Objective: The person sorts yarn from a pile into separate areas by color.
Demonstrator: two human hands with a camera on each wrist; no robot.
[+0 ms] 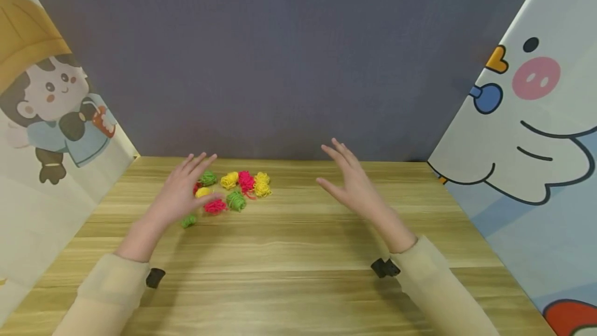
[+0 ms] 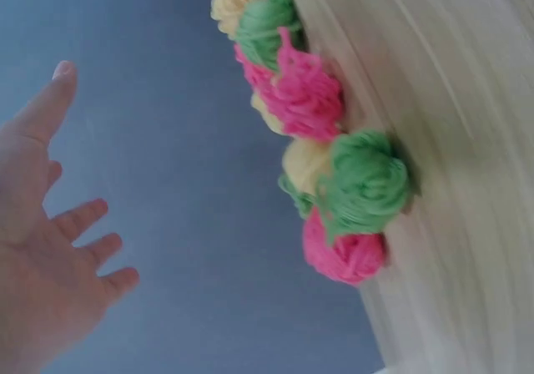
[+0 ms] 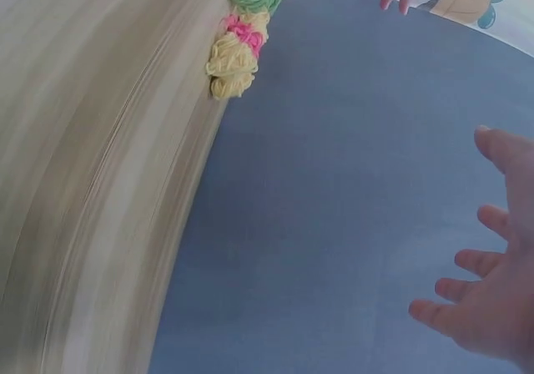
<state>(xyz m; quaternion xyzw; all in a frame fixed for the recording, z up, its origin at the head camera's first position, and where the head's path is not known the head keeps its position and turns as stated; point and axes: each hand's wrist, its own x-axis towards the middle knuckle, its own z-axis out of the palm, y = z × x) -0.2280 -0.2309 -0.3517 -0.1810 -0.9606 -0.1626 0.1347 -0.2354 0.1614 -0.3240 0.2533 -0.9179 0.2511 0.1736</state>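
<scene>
Plainly, left hand (image 1: 179, 189) (outspread) near yarn balls (image 1: 236, 200)

left sleeve (image 1: 100, 294): cream | right sleeve (image 1: 438, 284): cream | left wrist block (image 1: 155, 277): small, black | right wrist block (image 1: 385, 268): black, angular

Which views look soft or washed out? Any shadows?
Head: strongest colours, soft dim shadows on the table; left wrist: hazy, pale yarn balls, slightly blurred, left hand soft-edged; right wrist: similarly washed out, table steeply tilted, right hand cut off by the frame.
</scene>
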